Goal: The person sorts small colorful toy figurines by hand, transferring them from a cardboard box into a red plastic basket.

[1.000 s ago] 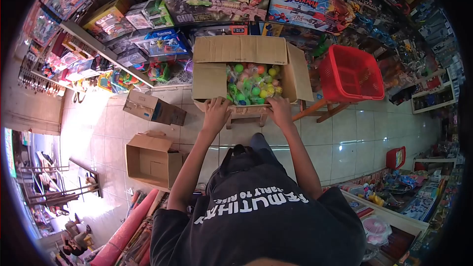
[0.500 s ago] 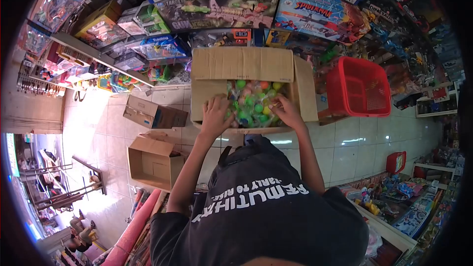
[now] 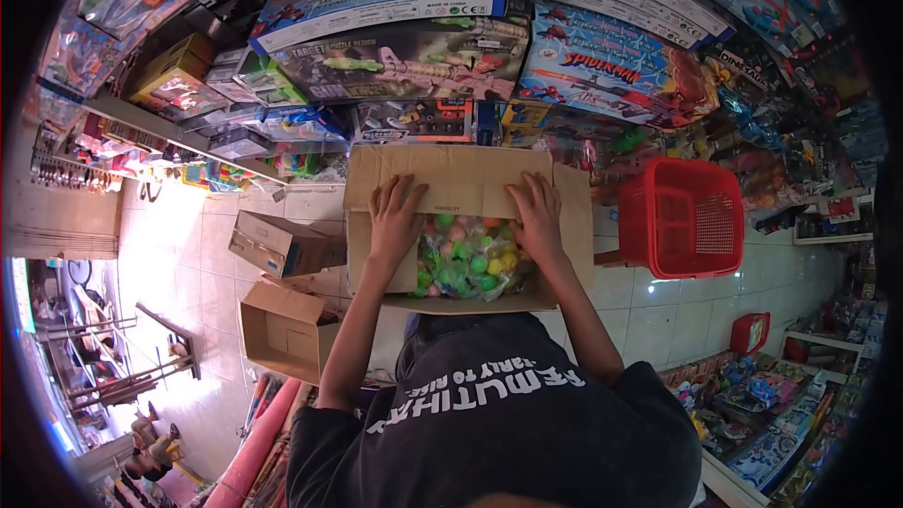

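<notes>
A cardboard box (image 3: 564,268) stands in front of me, its far flap (image 3: 451,169) raised. Inside lies a clear plastic bag of small green, yellow and orange balls (image 3: 467,259). My left hand (image 3: 396,216) rests on the left part of the far flap, fingers spread and pointing away from me. On the flap's right part lies my right hand (image 3: 537,216), its fingers also apart. Neither hand is wrapped round anything.
A red plastic basket (image 3: 681,219) stands to the right. Two smaller cardboard boxes (image 3: 282,243) are on the tiled floor at left. Boxed toys (image 3: 404,64) fill the shelves beyond. A seated person (image 3: 150,452) shows at lower left.
Both hands have moved from the bag of balls up onto the far flap. The box, basket and shelves appear lower in the view.
</notes>
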The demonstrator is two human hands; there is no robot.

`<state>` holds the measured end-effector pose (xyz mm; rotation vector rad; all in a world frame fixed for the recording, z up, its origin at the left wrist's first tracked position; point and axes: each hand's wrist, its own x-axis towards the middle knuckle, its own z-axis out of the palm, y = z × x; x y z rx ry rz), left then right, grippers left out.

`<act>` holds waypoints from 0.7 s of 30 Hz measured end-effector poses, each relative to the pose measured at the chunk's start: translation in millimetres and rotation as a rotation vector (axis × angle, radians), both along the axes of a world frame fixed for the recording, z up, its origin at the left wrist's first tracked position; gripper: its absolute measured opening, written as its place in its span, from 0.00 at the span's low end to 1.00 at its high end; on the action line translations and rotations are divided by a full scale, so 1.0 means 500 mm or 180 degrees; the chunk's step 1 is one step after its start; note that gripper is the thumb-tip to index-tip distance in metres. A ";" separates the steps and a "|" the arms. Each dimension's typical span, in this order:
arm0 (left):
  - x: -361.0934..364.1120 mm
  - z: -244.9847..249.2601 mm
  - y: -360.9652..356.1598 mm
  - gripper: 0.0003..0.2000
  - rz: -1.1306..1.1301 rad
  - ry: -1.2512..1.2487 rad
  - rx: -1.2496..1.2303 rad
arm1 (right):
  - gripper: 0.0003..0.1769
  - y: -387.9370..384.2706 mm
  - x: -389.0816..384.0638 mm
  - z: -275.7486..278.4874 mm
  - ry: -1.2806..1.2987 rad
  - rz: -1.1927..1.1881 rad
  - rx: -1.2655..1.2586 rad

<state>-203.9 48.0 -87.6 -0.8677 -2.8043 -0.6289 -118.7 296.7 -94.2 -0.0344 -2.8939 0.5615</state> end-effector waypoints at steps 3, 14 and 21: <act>-0.013 0.045 -0.007 0.20 -0.0036 -0.0193 0.0273 | 0.28 0.024 -0.012 0.052 0.0093 0.0180 -0.0389; -0.151 0.095 0.080 0.32 0.0854 0.0820 0.0226 | 0.13 0.137 -0.158 0.080 0.0634 -0.0363 -0.2211; -0.126 -0.010 0.087 0.39 0.0725 0.0056 -0.0160 | 0.21 0.153 -0.233 -0.050 0.0819 -0.1032 -0.1916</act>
